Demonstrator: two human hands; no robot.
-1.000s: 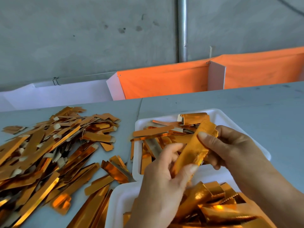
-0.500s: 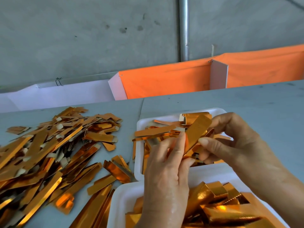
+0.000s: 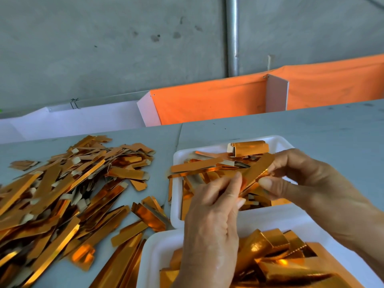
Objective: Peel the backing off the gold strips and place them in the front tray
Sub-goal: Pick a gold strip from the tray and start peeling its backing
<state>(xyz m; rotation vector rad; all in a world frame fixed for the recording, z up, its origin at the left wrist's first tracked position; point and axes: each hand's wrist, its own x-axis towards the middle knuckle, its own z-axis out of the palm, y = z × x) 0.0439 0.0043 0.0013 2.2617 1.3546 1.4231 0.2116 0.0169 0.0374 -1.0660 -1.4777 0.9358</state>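
While both hands pinch it, gold strip [image 3: 254,173] slanted between left hand [image 3: 212,221] and right hand [image 3: 307,183], above front tray [image 3: 176,204]

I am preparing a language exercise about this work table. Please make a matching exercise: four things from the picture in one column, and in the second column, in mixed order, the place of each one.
Things:
1. loose pile of gold strips
2. far white tray
3. near white tray
4. gold strip being peeled

Places:
A. pinched between the left hand and the right hand
B. on the grey table, left of both trays
C. closest to the person, at the bottom edge
D. behind the other tray, under the hands

Pairs: 1-B, 2-D, 3-C, 4-A
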